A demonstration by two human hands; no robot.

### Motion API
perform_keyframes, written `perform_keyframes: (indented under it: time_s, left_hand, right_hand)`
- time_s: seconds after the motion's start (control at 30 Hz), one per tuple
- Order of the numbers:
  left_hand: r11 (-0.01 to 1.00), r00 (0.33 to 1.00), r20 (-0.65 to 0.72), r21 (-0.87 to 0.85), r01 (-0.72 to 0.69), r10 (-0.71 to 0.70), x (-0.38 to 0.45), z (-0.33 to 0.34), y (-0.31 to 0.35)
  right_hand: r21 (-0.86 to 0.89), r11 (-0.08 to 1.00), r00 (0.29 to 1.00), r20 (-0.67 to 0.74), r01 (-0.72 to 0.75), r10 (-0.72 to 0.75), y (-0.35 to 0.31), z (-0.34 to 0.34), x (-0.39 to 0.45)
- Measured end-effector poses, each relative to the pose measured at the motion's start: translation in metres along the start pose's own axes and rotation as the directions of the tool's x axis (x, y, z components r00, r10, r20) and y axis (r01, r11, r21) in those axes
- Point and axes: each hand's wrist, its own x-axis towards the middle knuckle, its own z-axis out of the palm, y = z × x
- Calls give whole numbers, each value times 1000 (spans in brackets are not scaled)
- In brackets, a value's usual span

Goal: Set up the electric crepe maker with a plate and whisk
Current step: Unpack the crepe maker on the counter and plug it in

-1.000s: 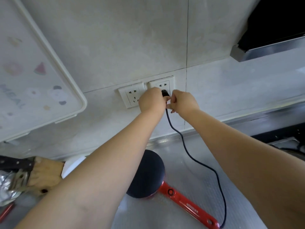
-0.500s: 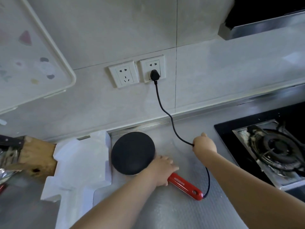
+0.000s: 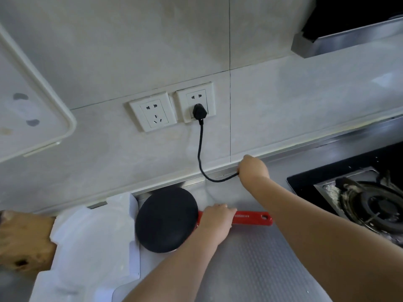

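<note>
The crepe maker lies on the steel counter with its round black plate [image 3: 166, 219] face up and its red handle [image 3: 253, 218] pointing right. My left hand [image 3: 216, 222] grips the handle close to the black plate. A black cord [image 3: 200, 149] runs down from its plug [image 3: 199, 112] in the right wall socket [image 3: 196, 101]. My right hand [image 3: 253, 168] is closed on the cord near the wall's base. No plate or whisk is in view.
A white foam packing tray [image 3: 87, 247] sits left of the crepe maker, with a wooden block [image 3: 24, 238] beyond it. A gas hob [image 3: 370, 201] is at the right, under a range hood [image 3: 349, 38]. A second socket [image 3: 152, 111] is free. A white lid [image 3: 32, 105] leans upper left.
Both hands left the plug at the socket and came down. The left hand took the red handle and turned it to point right. The right hand holds the cord, now nearer the wall.
</note>
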Motion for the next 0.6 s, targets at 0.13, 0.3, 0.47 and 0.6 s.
perform_keyframes:
  time_s: [0.13,0.3,0.47,0.6]
  left_hand:
    - [997,995,-57,6,82,-82,30,-5,-3]
    - [982,980,-70,12,189,-188,63,1,-9]
    - [975,977,-50,70,211,-208,71,13,-10]
    - [981,982,16,33,189,-189,70,7,-17]
  right_hand:
    - [13,995,995,-9,101,-101,-16,-3,23]
    - [90,983,986,36,157,-161,-28,15,42]
    - [135,982,974,167,130,-152,-26,30,45]
    - [142,978,962,204,152,-180,-25,27,36]
